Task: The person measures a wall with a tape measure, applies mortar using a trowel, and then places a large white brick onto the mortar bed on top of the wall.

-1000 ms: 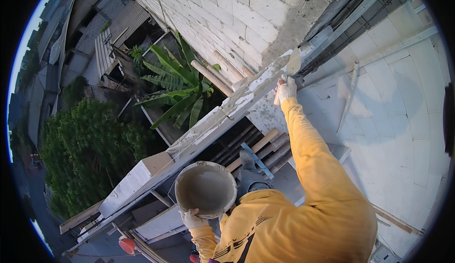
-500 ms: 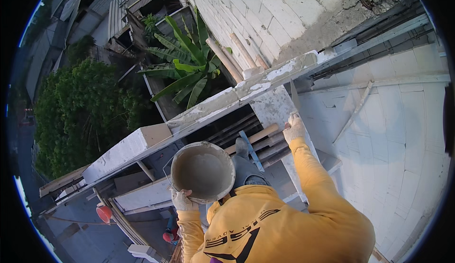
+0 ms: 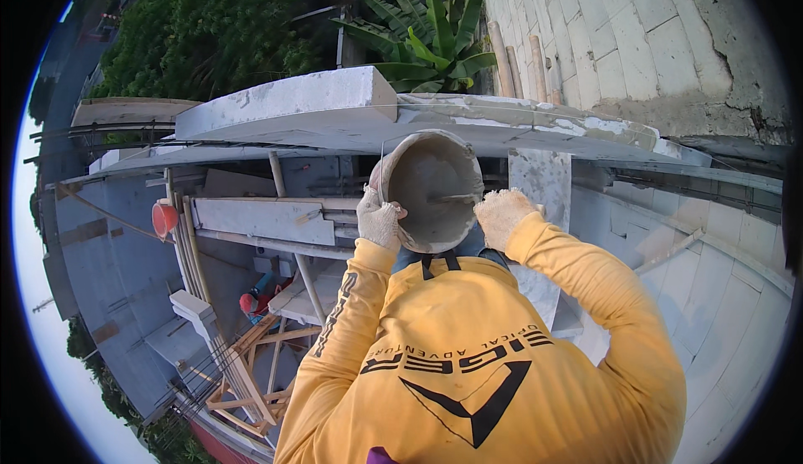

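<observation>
A round bucket [image 3: 418,238] with grey mortar [image 3: 422,192] inside is tilted in front of my chest. My left hand [image 3: 379,217], in a pale knit glove, is closed on the bucket's left rim. At the opposite rim my right hand [image 3: 504,215], gloved likewise, is closed around the handle of a trowel [image 3: 452,199]. The trowel's thin shank reaches into the bucket; its blade is hidden in or against the mortar. Just beyond the bucket runs a wall top with a wet mortar bed [image 3: 519,114]. A large white block [image 3: 293,104] sits on that wall to the left.
A string line crosses along the wall. A white plank [image 3: 539,184] lies right of the bucket. Down at the left are an orange bucket [image 3: 165,219], timber framing [image 3: 251,368] and a person in a red cap [image 3: 248,302]. Beyond the wall grow a banana plant [image 3: 439,41] and a tree.
My view has turned right-to-left toward the white block. The right hand has brought the trowel from over the plank into the bucket, which is now more centred before me.
</observation>
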Demonstrator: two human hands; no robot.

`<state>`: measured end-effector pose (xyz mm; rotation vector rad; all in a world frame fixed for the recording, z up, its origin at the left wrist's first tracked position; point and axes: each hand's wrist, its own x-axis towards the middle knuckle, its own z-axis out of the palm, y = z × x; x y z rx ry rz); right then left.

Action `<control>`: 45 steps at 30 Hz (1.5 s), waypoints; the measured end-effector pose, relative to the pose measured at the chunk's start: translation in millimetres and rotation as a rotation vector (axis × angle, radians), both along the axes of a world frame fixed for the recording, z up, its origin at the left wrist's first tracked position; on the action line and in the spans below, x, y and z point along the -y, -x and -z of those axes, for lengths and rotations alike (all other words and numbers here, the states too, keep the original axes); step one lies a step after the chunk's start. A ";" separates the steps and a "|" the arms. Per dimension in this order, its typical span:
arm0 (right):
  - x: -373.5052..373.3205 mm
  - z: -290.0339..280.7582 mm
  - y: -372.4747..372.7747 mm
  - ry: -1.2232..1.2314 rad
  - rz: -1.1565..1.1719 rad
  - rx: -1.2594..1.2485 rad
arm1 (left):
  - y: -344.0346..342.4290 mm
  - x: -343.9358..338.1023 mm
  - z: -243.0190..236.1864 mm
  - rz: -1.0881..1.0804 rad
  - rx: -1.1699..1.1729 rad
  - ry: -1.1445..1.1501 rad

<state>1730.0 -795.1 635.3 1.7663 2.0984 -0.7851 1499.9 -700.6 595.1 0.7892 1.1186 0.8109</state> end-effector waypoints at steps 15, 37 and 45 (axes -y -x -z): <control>7.5 24.8 39.4 0.508 0.792 -1.290 | 70.0 -4.7 25.7 -0.220 0.160 0.176; -136.0 196.8 200.7 -0.683 1.624 -1.658 | 251.7 -34.7 5.9 -0.286 -0.132 0.251; -130.0 167.3 189.1 -0.768 1.095 -0.720 | 250.1 -48.8 9.8 -0.232 -0.080 0.249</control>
